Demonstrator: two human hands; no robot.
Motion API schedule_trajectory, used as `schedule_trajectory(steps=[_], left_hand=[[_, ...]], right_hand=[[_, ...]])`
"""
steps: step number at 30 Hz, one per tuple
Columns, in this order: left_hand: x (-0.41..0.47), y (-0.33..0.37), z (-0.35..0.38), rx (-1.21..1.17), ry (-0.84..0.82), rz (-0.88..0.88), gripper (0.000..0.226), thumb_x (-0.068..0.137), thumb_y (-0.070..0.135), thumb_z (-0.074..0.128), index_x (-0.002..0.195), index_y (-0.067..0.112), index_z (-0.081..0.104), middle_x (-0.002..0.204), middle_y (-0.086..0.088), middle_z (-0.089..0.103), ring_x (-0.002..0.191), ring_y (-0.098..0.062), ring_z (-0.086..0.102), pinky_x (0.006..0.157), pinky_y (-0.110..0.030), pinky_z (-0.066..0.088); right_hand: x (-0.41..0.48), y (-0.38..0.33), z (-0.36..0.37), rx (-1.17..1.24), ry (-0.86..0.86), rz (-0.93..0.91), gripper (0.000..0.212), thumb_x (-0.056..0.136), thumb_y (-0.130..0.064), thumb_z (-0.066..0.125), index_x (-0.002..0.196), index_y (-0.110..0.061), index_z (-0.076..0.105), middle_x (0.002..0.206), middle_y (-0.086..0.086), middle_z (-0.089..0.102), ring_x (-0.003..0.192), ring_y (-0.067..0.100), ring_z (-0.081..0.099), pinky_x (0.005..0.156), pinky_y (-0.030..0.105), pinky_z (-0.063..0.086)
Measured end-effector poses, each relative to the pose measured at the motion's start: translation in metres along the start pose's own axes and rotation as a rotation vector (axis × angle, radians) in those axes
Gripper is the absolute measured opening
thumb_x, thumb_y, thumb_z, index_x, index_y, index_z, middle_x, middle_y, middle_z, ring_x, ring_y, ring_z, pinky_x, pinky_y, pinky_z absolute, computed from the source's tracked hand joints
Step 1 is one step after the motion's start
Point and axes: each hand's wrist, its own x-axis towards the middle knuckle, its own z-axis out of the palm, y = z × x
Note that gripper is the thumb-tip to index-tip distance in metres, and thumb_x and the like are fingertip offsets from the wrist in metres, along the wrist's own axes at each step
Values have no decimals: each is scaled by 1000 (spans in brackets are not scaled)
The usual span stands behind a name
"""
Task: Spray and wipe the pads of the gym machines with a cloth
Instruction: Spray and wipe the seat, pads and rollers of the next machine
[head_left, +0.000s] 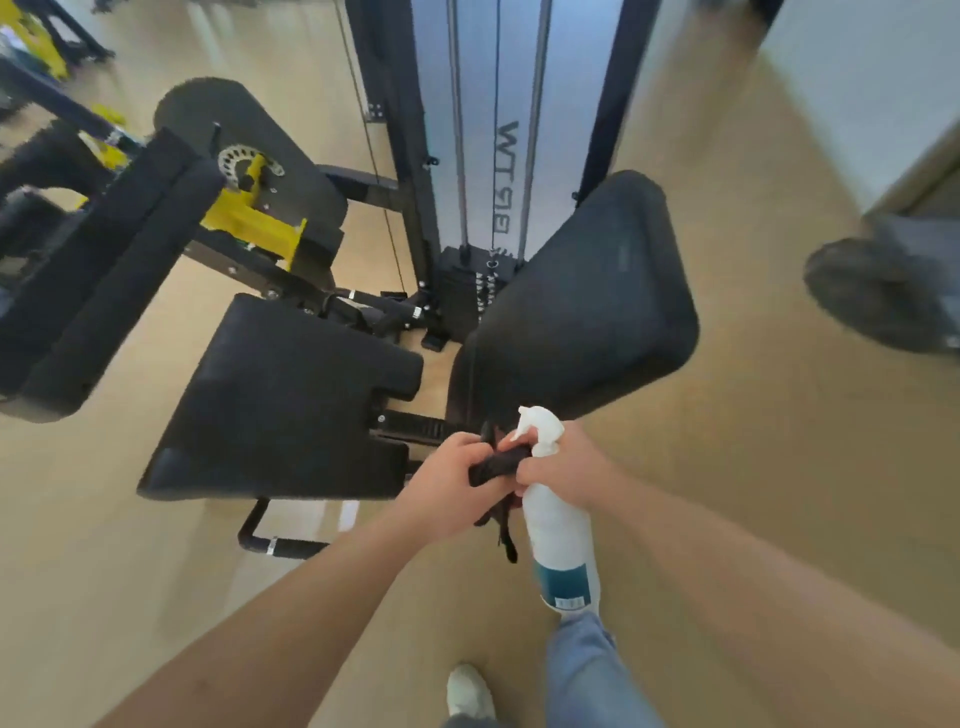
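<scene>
Open floor (753, 415) lies right of the fingers (527, 469); the seat pad (280, 395) edge is just left, the back pad (587, 301) just beyond. The left hand (452, 483) curls round the dark crumpled cloth (493, 465); the right hand (563, 467) clamps cloth and white spray bottle (558, 535).

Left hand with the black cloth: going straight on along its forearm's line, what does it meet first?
Almost at once the right hand gripping the white spray bottle, which sits right against the left hand and its black cloth. The black upright back pad lies beyond, depth unclear.
</scene>
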Motion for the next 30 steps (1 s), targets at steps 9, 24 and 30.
schedule_trajectory(steps=[9, 24, 30], left_hand=[[57, 91, 117, 147, -303, 214, 12, 91, 31, 70, 102, 31, 65, 130, 11, 49, 106, -5, 57, 93, -18, 52], [257, 309, 258, 139, -292, 56, 16, 96, 38, 67, 106, 26, 67, 95, 7, 68, 82, -6, 67, 58, -13, 49], [352, 361, 269, 137, -139, 17, 37, 90, 43, 72, 119, 22, 66, 139, 9, 36, 128, -14, 37, 95, -26, 43]], right_hand=[[-62, 120, -123, 266, 208, 184, 12, 80, -13, 67, 88, -16, 76, 83, 0, 74, 74, 14, 68, 65, 31, 56], [-26, 255, -403, 485, 318, 96, 26, 87, -5, 61, 88, -22, 80, 101, 2, 72, 89, 20, 69, 73, 32, 60], [30, 279, -491, 392, 358, 124, 21, 90, -12, 63, 94, -25, 79, 99, 4, 69, 82, 17, 64, 70, 29, 55]])
